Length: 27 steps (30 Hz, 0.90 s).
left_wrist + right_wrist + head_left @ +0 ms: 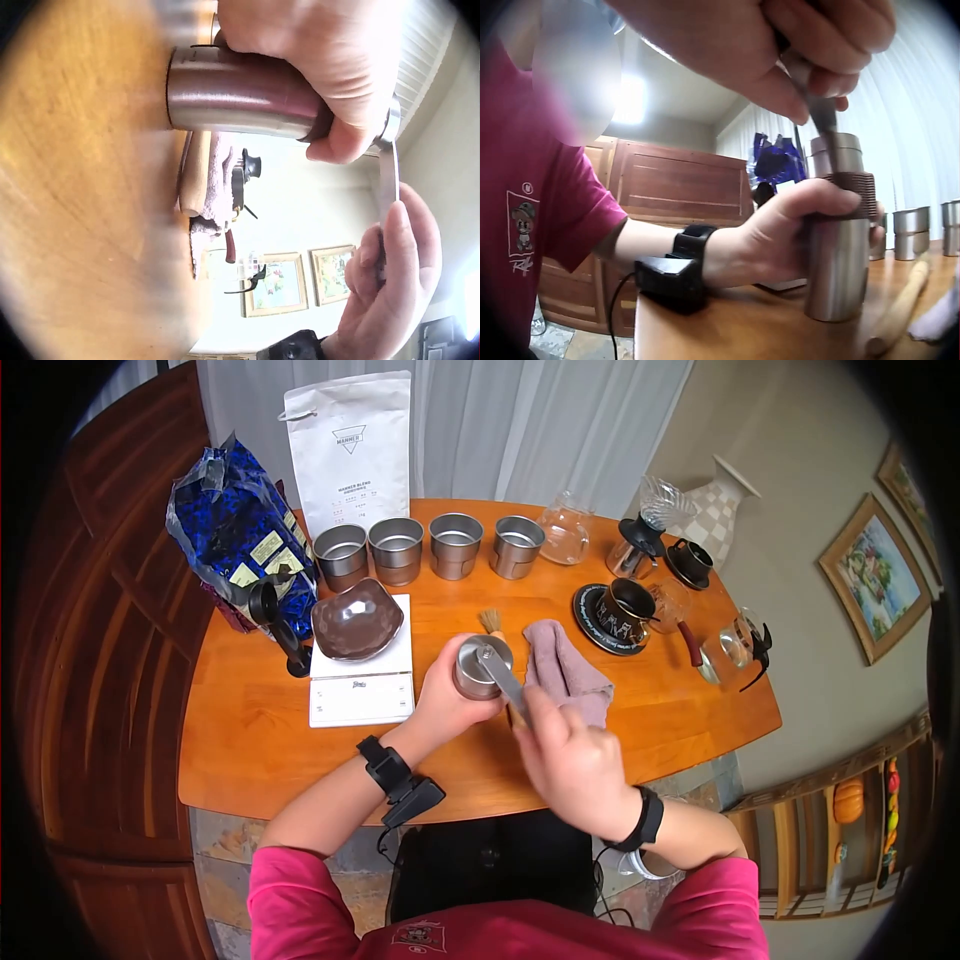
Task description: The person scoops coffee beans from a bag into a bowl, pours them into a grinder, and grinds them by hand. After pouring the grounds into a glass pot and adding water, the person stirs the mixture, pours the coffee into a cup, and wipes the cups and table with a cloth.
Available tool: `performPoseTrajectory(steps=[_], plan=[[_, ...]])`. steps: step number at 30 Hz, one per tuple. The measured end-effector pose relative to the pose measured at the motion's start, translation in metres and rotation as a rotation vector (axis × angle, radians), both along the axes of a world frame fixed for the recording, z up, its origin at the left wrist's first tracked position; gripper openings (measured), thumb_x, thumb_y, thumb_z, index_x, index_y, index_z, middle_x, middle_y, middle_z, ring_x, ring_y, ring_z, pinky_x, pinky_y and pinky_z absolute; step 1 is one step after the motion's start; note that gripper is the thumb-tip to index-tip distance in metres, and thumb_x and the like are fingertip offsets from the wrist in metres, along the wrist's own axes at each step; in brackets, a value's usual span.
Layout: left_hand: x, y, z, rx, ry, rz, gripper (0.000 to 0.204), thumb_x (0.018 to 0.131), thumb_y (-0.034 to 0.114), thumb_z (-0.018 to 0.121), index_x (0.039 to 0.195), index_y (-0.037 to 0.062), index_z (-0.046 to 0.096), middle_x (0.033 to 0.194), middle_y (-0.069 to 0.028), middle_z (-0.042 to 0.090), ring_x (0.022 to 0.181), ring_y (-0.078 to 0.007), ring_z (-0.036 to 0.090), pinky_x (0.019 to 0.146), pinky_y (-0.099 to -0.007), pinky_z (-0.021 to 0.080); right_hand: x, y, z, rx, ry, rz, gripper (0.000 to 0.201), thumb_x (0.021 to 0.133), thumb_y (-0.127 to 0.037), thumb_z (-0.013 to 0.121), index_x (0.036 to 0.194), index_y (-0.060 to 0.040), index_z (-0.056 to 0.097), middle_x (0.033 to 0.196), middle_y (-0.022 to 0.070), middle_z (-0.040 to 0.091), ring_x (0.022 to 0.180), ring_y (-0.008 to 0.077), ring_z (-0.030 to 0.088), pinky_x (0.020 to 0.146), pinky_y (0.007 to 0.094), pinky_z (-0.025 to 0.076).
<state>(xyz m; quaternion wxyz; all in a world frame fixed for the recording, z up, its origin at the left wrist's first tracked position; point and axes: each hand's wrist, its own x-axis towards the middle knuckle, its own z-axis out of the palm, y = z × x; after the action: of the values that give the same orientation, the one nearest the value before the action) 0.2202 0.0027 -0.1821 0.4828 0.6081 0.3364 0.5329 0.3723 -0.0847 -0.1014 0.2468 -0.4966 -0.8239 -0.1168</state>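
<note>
My left hand point(446, 698) wraps round the ribbed band of a steel hand coffee grinder point(837, 266), which is upright with its base right at the wooden tabletop. From the grinder's top a flat metal crank point(507, 684) slants toward my right side. My right hand point(578, 762) grips the crank's outer end, its fingers hiding the knob. Behind and beside the grinder lies a brush point(490, 620) with a wooden handle, partly hidden in the head view. A mauve cloth point(562, 668) lies just to the right.
On the left, a brown dish point(357, 622) sits on a white scale point(362, 702). Several steel cups point(457, 545) line the back before a white bag point(350, 455); a blue bag point(240, 525) stands far left. Glass servers and a dripper point(632, 610) occupy the right.
</note>
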Motion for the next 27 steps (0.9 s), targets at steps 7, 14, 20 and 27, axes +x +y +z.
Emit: performPoseTrajectory(steps=[7,14,20,27], plan=[[-0.001,0.002,-0.001,-0.029,0.012,-0.021,0.064,0.061,0.006,0.079,0.114,0.0077,0.045,0.104,-0.0058,0.057,0.097,-0.0155,0.055,0.086,-0.0314,0.045,-0.039,-0.024,0.015,-0.101,-0.11,0.131,0.036,0.065,-0.008,0.059,0.101,-0.0037,0.051,0.07,0.012,0.046,0.046,0.0215,0.052,0.043,0.0318,0.043],[-0.004,0.002,0.002,-0.082,0.029,-0.069,0.062,0.063,0.008,0.077,0.116,0.0054,0.044,0.102,-0.0039,0.056,0.094,-0.0135,0.053,0.085,-0.0294,0.043,-0.074,-0.014,0.026,-0.068,-0.248,0.191,0.018,0.068,-0.011,0.06,0.083,-0.0067,0.051,0.064,0.009,0.048,0.047,0.0199,0.054,0.041,0.0294,0.04],[-0.005,0.004,-0.009,-0.105,-0.041,-0.127,0.06,0.065,0.01,0.076,0.116,0.0048,0.045,0.102,-0.0049,0.056,0.094,-0.0136,0.054,0.085,-0.0277,0.042,-0.113,0.036,0.008,-0.122,-0.001,0.433,0.015,0.068,-0.008,0.059,0.077,-0.0011,0.05,0.056,0.0107,0.056,0.051,0.0232,0.061,0.043,0.0325,0.046],[-0.012,0.011,-0.027,-0.034,0.122,-0.204,0.053,0.066,0.01,0.073,0.112,0.0053,0.048,0.104,-0.0063,0.057,0.095,-0.0149,0.056,0.082,-0.0283,0.045,-0.127,0.115,0.049,-0.444,-0.414,0.61,0.017,0.076,-0.013,0.058,0.084,0.0029,0.058,0.073,0.0178,0.062,0.071,0.0318,0.063,0.057,0.0398,0.051]])
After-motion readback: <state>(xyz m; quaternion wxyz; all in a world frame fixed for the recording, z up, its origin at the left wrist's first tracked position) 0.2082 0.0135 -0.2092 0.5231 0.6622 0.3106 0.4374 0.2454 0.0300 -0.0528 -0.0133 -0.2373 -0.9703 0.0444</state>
